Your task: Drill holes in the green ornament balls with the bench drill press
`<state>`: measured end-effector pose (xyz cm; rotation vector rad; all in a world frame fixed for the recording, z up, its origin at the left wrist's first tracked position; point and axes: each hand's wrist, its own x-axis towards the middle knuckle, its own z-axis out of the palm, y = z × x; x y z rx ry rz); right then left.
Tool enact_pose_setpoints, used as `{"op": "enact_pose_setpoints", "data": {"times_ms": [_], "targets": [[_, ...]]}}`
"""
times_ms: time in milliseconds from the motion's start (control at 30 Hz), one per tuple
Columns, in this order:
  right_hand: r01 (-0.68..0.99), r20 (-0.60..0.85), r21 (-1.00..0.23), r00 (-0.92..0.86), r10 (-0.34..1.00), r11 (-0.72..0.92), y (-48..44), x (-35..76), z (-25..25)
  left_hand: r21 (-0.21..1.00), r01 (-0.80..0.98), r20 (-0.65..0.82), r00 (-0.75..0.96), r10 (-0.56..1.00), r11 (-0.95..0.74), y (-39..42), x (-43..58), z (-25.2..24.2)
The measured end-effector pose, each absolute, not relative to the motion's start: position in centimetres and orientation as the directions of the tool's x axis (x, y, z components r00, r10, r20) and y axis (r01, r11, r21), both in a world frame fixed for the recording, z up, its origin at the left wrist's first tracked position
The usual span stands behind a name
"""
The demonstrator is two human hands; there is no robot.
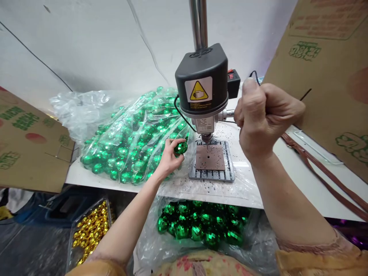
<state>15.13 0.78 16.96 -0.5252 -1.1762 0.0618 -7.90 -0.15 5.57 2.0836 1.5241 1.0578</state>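
A green faceted ball (181,147) is pinched between the thumb and fingers of my left hand (170,158). It sits just left of the drill press base plate (230,165). My right hand (260,117) is wrapped in a fist around the feed handle at the right side of the drill press (201,82); most of the handle is hidden, and a dark rod (306,94) sticks out past the knuckles. Under the chuck (206,138) lies a flat brown board (209,158) with a small dark hole, sprinkled with dark shavings.
A clear plastic bag of green balls (129,142) covers the table's left part. Below the front edge, more green balls (198,226) fill another bag. Gold balls (92,230) lie in a bin at lower left. Cardboard boxes (31,142) flank both sides; a brown strap (324,168) lies right.
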Motion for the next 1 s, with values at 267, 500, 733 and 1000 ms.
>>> {"op": "enact_pose_setpoints", "data": {"times_ms": [267,500,733,1000], "targets": [[0.243,0.839,-0.462,0.431,0.332,0.853,0.7,14.9,16.6,0.907,0.284,0.277,0.155,0.948,-0.311,-1.4,-3.2,4.1],[0.191,0.825,-0.480,0.431,0.366,0.856,0.1,15.0,16.8,0.848,0.391,0.330,0.140,0.934,-0.358,0.6,-2.2,0.2],[0.175,0.824,-0.468,0.441,0.356,0.866,0.1,14.8,16.9,0.811,0.399,0.394,0.170,0.903,-0.429,1.4,-2.2,-0.7],[0.160,0.841,-0.456,0.398,0.366,0.875,-0.3,15.0,18.0,0.859,0.311,0.361,0.196,0.912,-0.407,1.6,-2.0,-1.6]]}}
